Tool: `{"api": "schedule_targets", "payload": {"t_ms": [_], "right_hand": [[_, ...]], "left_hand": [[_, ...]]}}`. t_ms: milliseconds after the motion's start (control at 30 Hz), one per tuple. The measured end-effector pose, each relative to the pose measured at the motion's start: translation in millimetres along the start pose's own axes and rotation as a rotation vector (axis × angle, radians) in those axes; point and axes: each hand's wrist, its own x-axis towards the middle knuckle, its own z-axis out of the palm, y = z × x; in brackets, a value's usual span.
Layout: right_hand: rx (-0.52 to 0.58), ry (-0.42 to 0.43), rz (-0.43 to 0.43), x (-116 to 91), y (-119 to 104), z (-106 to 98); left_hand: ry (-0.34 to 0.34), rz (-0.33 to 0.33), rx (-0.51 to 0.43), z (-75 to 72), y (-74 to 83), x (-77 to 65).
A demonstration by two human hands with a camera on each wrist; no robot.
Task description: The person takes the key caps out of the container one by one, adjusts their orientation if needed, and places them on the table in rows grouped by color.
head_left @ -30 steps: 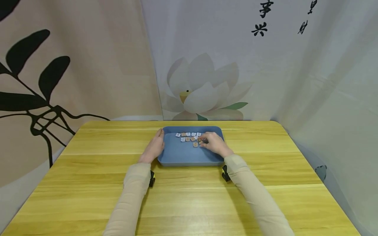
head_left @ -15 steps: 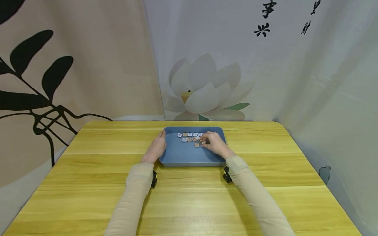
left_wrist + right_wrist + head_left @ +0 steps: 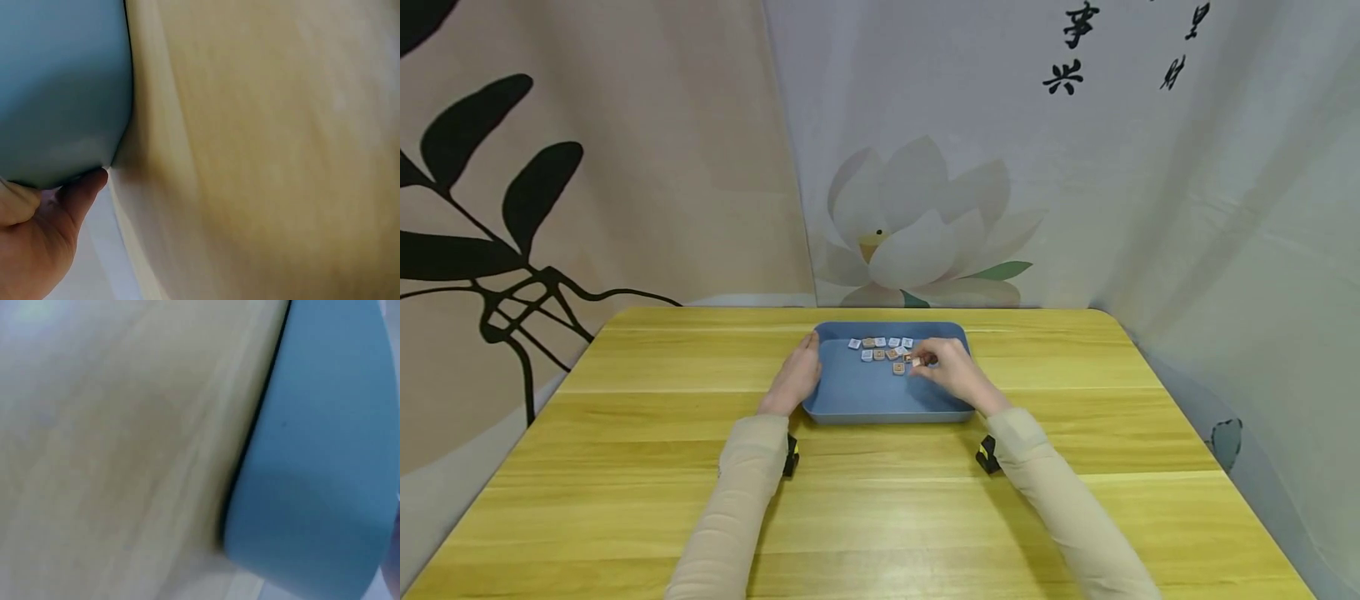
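A blue tray (image 3: 857, 395) sits on the wooden table, holding several small square tiles. Some tiles are white, such as the white tile (image 3: 867, 356); others are tan, like the tan tile (image 3: 898, 368) nearest the front. My left hand (image 3: 793, 377) holds the tray's left side; in the left wrist view the thumb (image 3: 87, 190) lies against the outer wall. Over the tray's right part, my right hand (image 3: 953, 371) pinches a small pale tile (image 3: 916, 362) between thumb and fingers. Marks on the tiles are too small to read. The right wrist view shows mostly the tray's outer wall (image 3: 319, 444).
The wooden table (image 3: 880, 500) stretches in front and to both sides of the tray. Behind it hangs a curtain (image 3: 700, 167) printed with a lotus, dark leaves and characters. Dark wrist cameras (image 3: 988, 455) sit under the sleeves.
My right hand has turned and shifted slightly to the right, and the pale tile in its fingers now shows. The left hand keeps its place on the tray.
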Motion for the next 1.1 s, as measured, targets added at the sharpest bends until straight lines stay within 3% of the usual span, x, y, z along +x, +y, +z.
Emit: {"api": "schedule_targets", "payload": {"t_ms": [300, 800, 1100], "right_hand": [[0.035, 0.079, -0.105, -11, -15, -1], [0.188, 0.027, -0.058, -28, -37, 6], [0.252, -0.073, -0.05, -41, -60, 21]], "left_hand": [[0.017, 0.008, -0.004, 3.0, -0.5, 2.8], [0.043, 0.027, 0.041, 5.1, -3.4, 4.9], [0.03, -0.004, 0.008, 4.7, -1.6, 3.4]]}}
